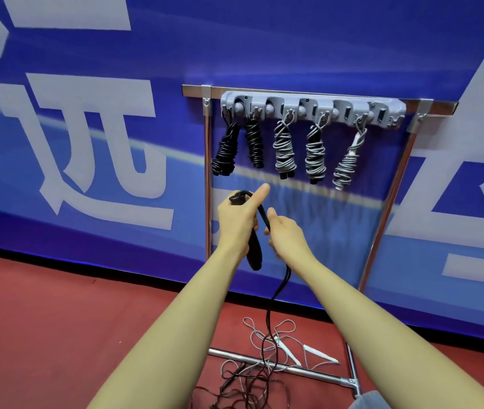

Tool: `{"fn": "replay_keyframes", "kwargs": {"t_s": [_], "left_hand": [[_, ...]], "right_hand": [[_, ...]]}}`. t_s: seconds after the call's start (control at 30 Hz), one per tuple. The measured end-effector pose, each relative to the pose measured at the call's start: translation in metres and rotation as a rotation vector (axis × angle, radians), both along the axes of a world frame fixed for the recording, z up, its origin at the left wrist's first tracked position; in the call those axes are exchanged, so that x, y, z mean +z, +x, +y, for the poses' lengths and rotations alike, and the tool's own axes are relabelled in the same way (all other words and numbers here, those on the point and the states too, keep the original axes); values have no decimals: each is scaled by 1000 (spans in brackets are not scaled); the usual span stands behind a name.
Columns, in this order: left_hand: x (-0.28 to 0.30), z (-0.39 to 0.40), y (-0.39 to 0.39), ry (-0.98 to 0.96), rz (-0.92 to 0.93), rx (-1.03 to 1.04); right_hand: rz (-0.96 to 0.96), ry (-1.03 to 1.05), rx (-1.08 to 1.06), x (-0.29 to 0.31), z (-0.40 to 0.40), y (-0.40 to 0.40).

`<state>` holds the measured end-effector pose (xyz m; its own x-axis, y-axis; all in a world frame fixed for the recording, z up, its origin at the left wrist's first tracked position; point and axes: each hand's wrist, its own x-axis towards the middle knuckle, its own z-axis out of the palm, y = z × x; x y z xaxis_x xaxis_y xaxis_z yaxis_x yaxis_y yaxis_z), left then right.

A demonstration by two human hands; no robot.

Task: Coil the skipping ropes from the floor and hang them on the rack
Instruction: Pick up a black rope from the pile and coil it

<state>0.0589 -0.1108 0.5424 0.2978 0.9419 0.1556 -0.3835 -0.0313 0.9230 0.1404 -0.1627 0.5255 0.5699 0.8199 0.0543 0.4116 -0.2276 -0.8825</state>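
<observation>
- On the rack five coiled ropes hang: two black, three grey
- Left hand grips both handles of a sixth, the black rope; right hand pinches its cord, uncoiled, trailing to the floor
- At least one white-handled rope remains tangled there

I am seeing large white Chinese characters printed across the blue banner behind the rack; they are cropped and tilted. I am reading only one with fair confidence, "远", left of the rack.
</observation>
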Motion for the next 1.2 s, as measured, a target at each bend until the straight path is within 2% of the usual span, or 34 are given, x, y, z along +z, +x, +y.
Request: {"fn": "replay_keyframes", "kwargs": {"t_s": [0.17, 0.27, 0.4, 0.67, 0.9, 1.03, 1.2], "left_hand": [[4, -1, 5, -153, -97, 134], [11, -1, 7, -166, -150, 91], [11, 1, 5, -278, -332, 1], [5, 3, -3, -409, -484, -14], [12, 5, -3, -325, -494, -46], [15, 6, -5, -291, -527, -103], [3, 6, -13, -380, -543, -174]], "right_hand": [[-113, -63, -50, -11, 0, 3], [-137, -92, -103, -9, -2, 2], [-169, -157, -114, -4, 1, 1], [15, -195, -118, 2, -3, -4], [141, -203, -5, 11, -2, -8], [85, -113, -141, 8, 8, -10], [37, -26, -236, -1, 11, -5]]}}
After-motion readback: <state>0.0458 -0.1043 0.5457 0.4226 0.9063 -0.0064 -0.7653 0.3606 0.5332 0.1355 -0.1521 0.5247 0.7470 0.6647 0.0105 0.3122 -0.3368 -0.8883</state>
